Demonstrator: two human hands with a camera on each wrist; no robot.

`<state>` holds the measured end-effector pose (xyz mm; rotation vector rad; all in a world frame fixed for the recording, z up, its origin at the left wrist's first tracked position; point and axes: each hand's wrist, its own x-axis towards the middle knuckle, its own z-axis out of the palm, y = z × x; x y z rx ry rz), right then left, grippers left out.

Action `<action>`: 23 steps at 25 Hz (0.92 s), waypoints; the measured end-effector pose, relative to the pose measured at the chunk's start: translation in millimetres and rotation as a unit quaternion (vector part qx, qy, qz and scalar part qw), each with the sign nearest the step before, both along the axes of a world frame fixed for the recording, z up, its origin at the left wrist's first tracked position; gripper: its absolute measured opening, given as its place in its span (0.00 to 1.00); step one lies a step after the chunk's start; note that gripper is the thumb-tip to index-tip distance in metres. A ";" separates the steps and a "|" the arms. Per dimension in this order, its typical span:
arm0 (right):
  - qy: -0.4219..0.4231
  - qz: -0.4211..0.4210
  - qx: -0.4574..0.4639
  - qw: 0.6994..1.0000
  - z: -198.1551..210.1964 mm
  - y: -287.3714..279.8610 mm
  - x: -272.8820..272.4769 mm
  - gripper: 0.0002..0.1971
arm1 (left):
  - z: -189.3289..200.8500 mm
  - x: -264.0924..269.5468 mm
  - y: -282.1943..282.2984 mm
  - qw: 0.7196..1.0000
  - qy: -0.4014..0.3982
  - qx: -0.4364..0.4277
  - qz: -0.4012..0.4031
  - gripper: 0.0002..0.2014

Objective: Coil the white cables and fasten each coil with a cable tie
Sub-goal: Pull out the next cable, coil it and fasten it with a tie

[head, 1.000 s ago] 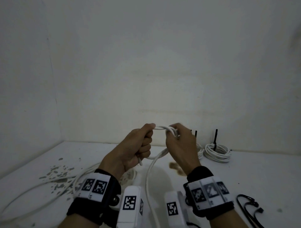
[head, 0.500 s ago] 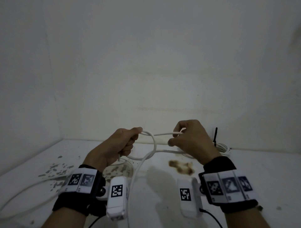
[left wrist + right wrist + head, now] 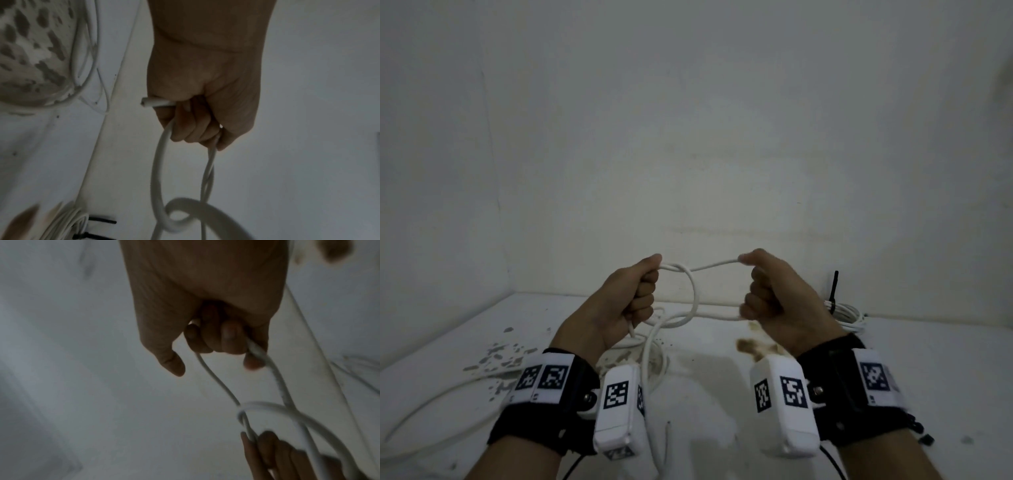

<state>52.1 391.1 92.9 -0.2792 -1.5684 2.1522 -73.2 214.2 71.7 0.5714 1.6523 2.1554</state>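
I hold a white cable (image 3: 693, 291) in the air between both hands, above the white table (image 3: 722, 394). My left hand (image 3: 633, 298) grips one side in a fist, and the cut cable end (image 3: 153, 103) sticks out below the fingers. My right hand (image 3: 760, 291) grips the other side, with strands leaving the top and bottom of its fist. Between the hands the strands cross in a loose loop (image 3: 180, 216). The rest of the cable (image 3: 650, 363) hangs down to the table. In the right wrist view the cable (image 3: 265, 360) runs out past the curled fingers.
A finished white coil (image 3: 846, 315) with an upright black cable tie (image 3: 834, 287) lies behind my right hand. More white cable (image 3: 445, 401) trails over the table's left side, across flaked patches (image 3: 496, 356). A brown stain (image 3: 753, 346) marks the table's middle.
My hands have moved apart, left going left and right going right, and the cable loop between them has stretched wider and flatter.
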 end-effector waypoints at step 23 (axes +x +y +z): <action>0.083 -0.255 0.398 0.877 21.3 -9.5 14.5 0.11 | 9.8 -33.7 -78.8 0.996 -0.023 0.044 0.068 0.22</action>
